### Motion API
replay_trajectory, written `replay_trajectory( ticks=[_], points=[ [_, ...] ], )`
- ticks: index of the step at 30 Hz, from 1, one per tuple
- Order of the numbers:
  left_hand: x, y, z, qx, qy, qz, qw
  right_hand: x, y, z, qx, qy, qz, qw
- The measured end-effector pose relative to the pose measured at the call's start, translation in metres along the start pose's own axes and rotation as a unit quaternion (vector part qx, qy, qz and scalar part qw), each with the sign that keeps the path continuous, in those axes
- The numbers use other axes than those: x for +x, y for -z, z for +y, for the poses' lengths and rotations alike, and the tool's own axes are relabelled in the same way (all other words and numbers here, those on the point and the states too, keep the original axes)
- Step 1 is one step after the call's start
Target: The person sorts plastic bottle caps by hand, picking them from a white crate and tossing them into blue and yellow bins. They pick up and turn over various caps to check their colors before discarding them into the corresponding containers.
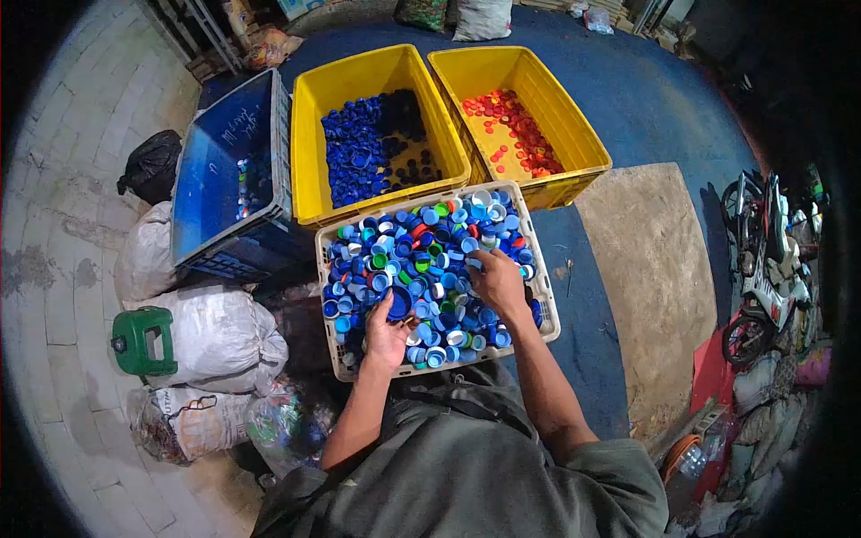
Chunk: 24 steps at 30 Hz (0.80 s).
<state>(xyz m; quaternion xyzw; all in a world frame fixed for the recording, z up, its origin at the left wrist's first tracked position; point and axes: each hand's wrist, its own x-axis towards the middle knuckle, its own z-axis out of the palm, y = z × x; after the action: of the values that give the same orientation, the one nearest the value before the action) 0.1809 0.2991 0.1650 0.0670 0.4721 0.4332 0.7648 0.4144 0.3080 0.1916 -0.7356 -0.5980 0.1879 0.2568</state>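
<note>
A white crate (547, 309) full of mixed bottle caps (439, 269), mostly blue with some green, white and red, sits in front of my body. My left hand (387, 341) is over its near left part, thumb and fingers closed around a large dark blue cap (399, 303). On the right side of the pile, my right hand (499, 282) has its fingers bent down among the caps. Its fingertips are pressed together at a light blue cap; whether they grip it is partly hidden.
Beyond the crate stand a yellow bin (309, 134) with dark blue and black caps, another yellow bin (565, 117) with red and orange caps, and a blue bin (202, 211). Sacks (215, 332) and a green jerrycan (143, 345) lie left. A motorbike (762, 287) is at right.
</note>
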Motion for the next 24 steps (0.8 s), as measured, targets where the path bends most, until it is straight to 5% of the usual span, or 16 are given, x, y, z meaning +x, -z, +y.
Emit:
replay_trajectory(
  ticks=[12, 16, 19, 24],
  points=[
    [-0.009, 0.011, 0.016, -0.046, -0.032, 0.019, 0.998, 0.045, -0.023, -0.015, -0.043, 0.056, -0.039, 0.997],
    [0.018, 0.023, 0.019, 0.111, -0.103, 0.045, 0.987, 0.033, -0.025, -0.022, -0.003, 0.053, -0.023, 0.998],
    [0.036, 0.001, 0.03, 0.293, -0.259, 0.034, 0.92, 0.023, -0.028, -0.018, 0.04, 0.011, -0.018, 0.999],
    [0.066, -0.033, 0.045, 0.645, -0.299, 0.063, 0.701, -0.001, -0.014, -0.018, 0.039, -0.005, 0.001, 0.999]
  ],
)
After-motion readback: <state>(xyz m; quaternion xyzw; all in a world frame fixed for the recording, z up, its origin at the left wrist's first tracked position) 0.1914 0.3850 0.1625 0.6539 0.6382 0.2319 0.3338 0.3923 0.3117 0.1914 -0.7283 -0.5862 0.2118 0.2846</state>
